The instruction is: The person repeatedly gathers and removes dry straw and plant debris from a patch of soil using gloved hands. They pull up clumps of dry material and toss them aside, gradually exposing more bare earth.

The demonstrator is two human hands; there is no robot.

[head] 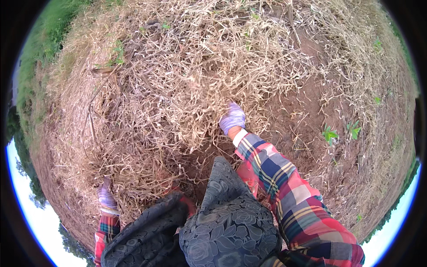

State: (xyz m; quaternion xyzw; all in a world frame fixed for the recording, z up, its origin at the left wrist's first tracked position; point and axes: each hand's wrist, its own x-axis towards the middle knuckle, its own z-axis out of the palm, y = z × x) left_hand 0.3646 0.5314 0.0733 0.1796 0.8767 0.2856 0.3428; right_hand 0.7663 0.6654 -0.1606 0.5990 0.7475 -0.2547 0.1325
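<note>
My right hand (232,116), in a pale purple knit glove, is closed on a loose clump of dry straw (203,110) in front of me. The clump is blurred, and the fingertips are hidden in it. At the lower left, my left hand (106,197), gloved alike, is against the edge of a heap of dry straw (143,180). Its fingers are buried among the stalks, so their grip cannot be made out. Bare brown soil (200,163) shows between the two piles, just ahead of my knees.
My knees in dark floral cloth (230,227) fill the bottom middle. More straw litter (227,40) covers the ground ahead. Small green seedlings (330,134) grow from the soil (293,113) at right. A dry branching stalk (90,113) stands at left, near tall green grass (50,33).
</note>
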